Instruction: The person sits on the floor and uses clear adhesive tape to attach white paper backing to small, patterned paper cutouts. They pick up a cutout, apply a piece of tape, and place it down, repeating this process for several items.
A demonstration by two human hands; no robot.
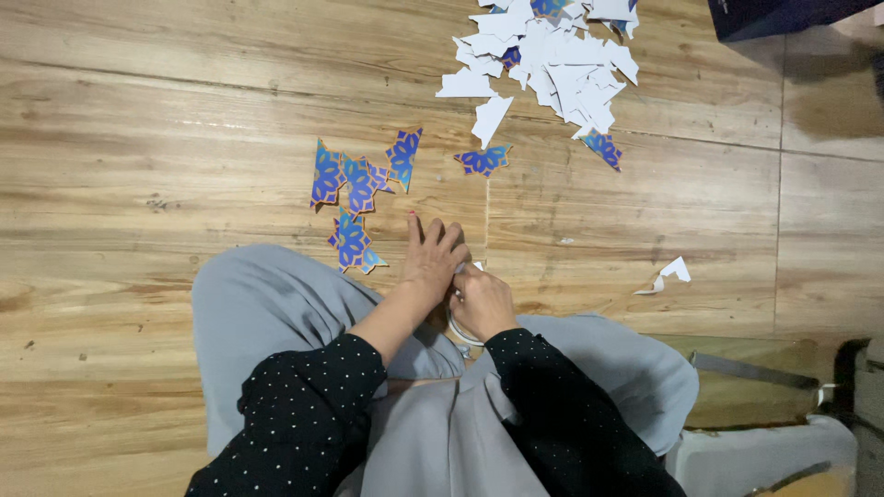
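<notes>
Black dotted sleeves (304, 405) and grey-trousered knees (267, 304) are filling the near edge. Both hands are meeting over the wooden floor (138, 166): the left hand (433, 258), fingers loosely spread, and the right hand (481, 299), curled around a tape roll (458, 327), appear to be peeling off a strip. Next, it would need pressing onto the blue star-patterned paper pieces (354, 184) lying just beyond; white cuttings (552, 55) are piled farther off.

Centre of frame: star-shaped paper cut-outs (354, 184) printed with blue and purple floral motifs edged in orange. Top centre: heap of white paper scraps (543, 55), a few showing the same blue print. Background: light brown wood-grain plank floor (138, 138). Lower centre: pale grey trousers (267, 313) and black sleeves with fine white dots (304, 405).
</notes>
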